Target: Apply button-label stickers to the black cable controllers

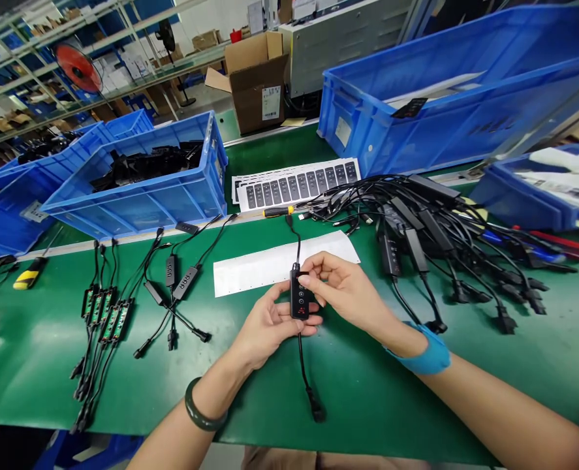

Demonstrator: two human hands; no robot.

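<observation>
A small black inline controller (299,301) with a column of button symbols and a cable at each end is held over the green bench. My left hand (269,323) grips its lower part, fingers beneath and thumb at the bottom edge. The thumb and fingers of my right hand (335,287) close on its upper end, hiding part of the face. Its lower cable ends in a black connector (317,408). Behind it lies a white backing strip (250,269). Farther back is a stack of sheets of dark button labels (299,187).
Many finished-looking black controllers with cables (419,251) are heaped on the right. Left are units with bare green circuit boards (106,313) and several cased ones (187,282). Blue bins (137,205) line the back. Screwdrivers (278,211) lie on the bench (367,405).
</observation>
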